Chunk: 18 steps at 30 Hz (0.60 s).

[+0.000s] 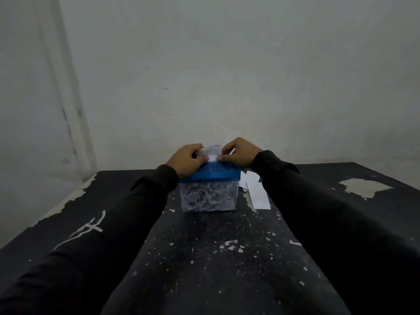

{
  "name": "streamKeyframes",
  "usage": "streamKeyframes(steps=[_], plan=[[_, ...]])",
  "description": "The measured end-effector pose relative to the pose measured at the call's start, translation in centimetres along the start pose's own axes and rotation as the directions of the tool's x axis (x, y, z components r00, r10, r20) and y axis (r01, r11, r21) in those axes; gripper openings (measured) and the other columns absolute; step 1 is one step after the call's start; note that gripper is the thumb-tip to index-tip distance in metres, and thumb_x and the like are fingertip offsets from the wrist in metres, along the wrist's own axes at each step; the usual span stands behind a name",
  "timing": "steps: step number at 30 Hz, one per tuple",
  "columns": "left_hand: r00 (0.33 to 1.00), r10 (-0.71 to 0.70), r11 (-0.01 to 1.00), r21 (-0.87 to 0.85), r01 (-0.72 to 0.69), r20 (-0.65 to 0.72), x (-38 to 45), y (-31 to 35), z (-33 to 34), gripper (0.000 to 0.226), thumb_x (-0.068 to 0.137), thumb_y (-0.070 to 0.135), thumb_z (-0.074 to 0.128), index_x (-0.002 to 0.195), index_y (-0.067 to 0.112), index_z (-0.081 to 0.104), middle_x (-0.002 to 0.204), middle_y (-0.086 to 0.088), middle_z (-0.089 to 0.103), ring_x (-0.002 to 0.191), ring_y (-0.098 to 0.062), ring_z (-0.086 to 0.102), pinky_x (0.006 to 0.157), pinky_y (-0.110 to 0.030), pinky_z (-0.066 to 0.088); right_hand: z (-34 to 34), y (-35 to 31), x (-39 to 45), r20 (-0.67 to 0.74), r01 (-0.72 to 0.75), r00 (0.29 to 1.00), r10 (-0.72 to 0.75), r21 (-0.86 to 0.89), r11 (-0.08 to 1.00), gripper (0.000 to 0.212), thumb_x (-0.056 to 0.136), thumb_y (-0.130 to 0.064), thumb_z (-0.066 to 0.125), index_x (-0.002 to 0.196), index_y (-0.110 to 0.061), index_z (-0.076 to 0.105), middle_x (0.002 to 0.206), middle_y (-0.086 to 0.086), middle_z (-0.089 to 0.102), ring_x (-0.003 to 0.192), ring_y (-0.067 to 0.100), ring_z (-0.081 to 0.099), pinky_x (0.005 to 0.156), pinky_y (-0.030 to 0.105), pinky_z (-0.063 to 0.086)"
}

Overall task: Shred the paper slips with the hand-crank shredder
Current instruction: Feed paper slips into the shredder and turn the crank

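Both hands work together: my left hand (186,159) and right hand (237,154) pinch one paper slip (211,153) upright between them, over the blue lid (211,173) of the shredder (209,189). I should keep the slip straight and push it evenly into the slot. Spare slips (255,189) lie just beside, under my right wrist.
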<state>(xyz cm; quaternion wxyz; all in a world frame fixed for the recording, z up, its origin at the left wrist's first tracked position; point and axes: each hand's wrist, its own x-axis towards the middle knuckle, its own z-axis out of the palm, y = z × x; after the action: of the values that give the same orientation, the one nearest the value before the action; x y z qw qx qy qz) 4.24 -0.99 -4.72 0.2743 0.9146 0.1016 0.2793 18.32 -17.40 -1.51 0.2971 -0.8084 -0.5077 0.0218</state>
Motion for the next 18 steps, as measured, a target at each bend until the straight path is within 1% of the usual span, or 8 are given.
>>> streamKeyframes(steps=[2,4,7,10,12,13,15,18], plan=[[1.000,0.002,1.000,0.021,-0.002,-0.006,0.1,-0.2,0.1,0.021,0.098,0.023,0.062,0.079,0.016,0.055,0.073,-0.003,0.056,0.070,-0.021,0.052,0.068,-0.034,0.040,0.4,1.5,-1.2,-0.125,0.027,0.992,-0.034,-0.055,0.998,0.052,0.088,-0.054,0.072,0.125,-0.018,0.068,0.129,0.007,0.061,0.107,0.018,0.053,0.091,0.032,0.044],[1.000,0.012,0.999,0.030,-0.011,-0.016,0.0,-0.2,0.1,0.025,0.099,0.023,0.062,0.076,0.020,0.052,0.071,0.000,0.053,0.068,-0.019,0.050,0.067,-0.034,0.038,0.9,2.9,-2.7,-0.240,0.019,0.970,-0.038,-0.082,0.996,0.070,0.081,-0.067,0.069,0.130,-0.018,0.061,0.135,0.005,0.052,0.122,0.021,0.046,0.100,0.035,0.041],[0.999,0.032,0.999,0.044,-0.031,-0.032,0.0,-0.3,0.2,0.032,0.099,0.022,0.063,0.071,0.025,0.047,0.068,0.004,0.049,0.065,-0.015,0.047,0.065,-0.034,0.035,1.3,4.0,-3.9,-0.150,-0.017,0.989,0.003,-0.090,0.996,0.090,0.073,-0.073,0.070,0.137,-0.011,0.054,0.139,0.006,0.052,0.124,0.023,0.051,0.103,0.033,0.041],[0.999,0.038,0.998,0.055,-0.036,-0.036,0.1,-0.5,0.2,0.033,0.099,0.023,0.063,0.070,0.025,0.046,0.068,0.005,0.049,0.066,-0.017,0.047,0.065,-0.035,0.035,1.6,3.8,-3.9,-0.093,-0.072,0.994,0.063,-0.095,0.993,0.100,0.066,-0.086,0.065,0.125,-0.005,0.061,0.125,0.017,0.063,0.109,0.031,0.061,0.096,0.045,0.051],[0.999,0.038,0.998,0.057,-0.036,-0.036,0.1,-0.5,0.2,0.033,0.099,0.023,0.063,0.071,0.025,0.046,0.069,0.003,0.050,0.067,-0.019,0.048,0.066,-0.036,0.036,2.0,3.9,-4.0,-0.057,-0.092,0.994,0.088,-0.059,0.994,0.110,0.055,-0.100,0.051,0.109,-0.006,0.066,0.099,0.016,0.068,0.084,0.029,0.062,0.073,0.041,0.052],[0.999,0.037,0.998,0.051,-0.035,-0.035,0.2,-0.4,0.2,0.032,0.099,0.023,0.063,0.071,0.025,0.047,0.069,0.003,0.050,0.067,-0.019,0.048,0.066,-0.035,0.036,2.1,4.0,-4.1,-0.053,-0.099,0.994,0.097,-0.040,0.994,0.110,0.054,-0.102,0.048,0.103,-0.005,0.066,0.086,0.013,0.063,0.073,0.026,0.057,0.064,0.037,0.044],[0.999,0.033,0.998,0.048,-0.032,-0.030,0.1,-0.3,0.2,0.030,0.098,0.027,0.063,0.072,0.024,0.049,0.071,0.003,0.052,0.068,-0.019,0.049,0.067,-0.035,0.037,2.2,3.9,-4.3,-0.060,-0.111,0.992,0.110,-0.011,0.994,0.096,0.063,-0.095,0.054,0.091,-0.003,0.064,0.072,0.007,0.050,0.064,0.021,0.048,0.059,0.033,0.034],[0.999,0.031,0.998,0.052,-0.029,-0.031,0.1,-0.4,0.2,0.027,0.094,0.036,0.061,0.072,0.024,0.050,0.071,0.004,0.053,0.071,-0.021,0.052,0.068,-0.035,0.039,2.3,3.9,-4.4,-0.067,-0.141,0.988,0.142,0.018,0.990,0.076,0.073,-0.081,0.063,0.093,-0.008,0.065,0.078,0.004,0.061,0.069,0.021,0.057,0.062,0.032,0.044]])
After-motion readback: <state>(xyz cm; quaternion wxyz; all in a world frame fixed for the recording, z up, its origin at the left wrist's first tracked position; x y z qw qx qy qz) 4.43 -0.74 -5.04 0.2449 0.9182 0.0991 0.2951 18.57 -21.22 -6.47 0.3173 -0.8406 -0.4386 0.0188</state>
